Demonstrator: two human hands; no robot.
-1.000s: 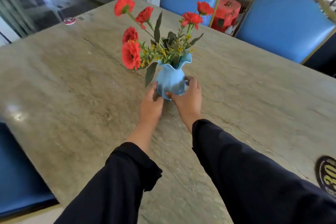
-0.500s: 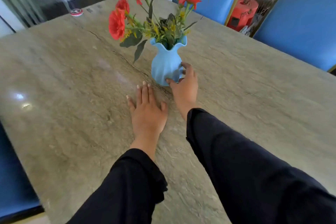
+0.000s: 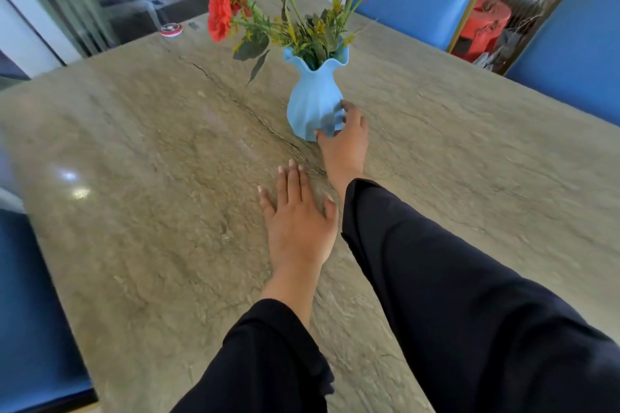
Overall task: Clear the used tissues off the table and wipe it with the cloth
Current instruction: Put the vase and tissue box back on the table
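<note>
While the left hand (image 3: 298,221) is lying flat and spread on the stone table (image 3: 134,178), palm down and holding nothing, the right hand (image 3: 345,137) is reaching ahead of it, thumb and fingers curling loosely against the lower side of a blue vase (image 3: 313,104) of red flowers (image 3: 219,15). Far beyond the left hand's fingertips, a small red-and-white round object (image 3: 171,30) is sitting near the table's far edge. No tissues or cloth are showing.

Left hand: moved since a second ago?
Yes. The left hand has let go of the blue vase and pulled back toward the person; it now lies flat on the table, apart from the vase.
</note>
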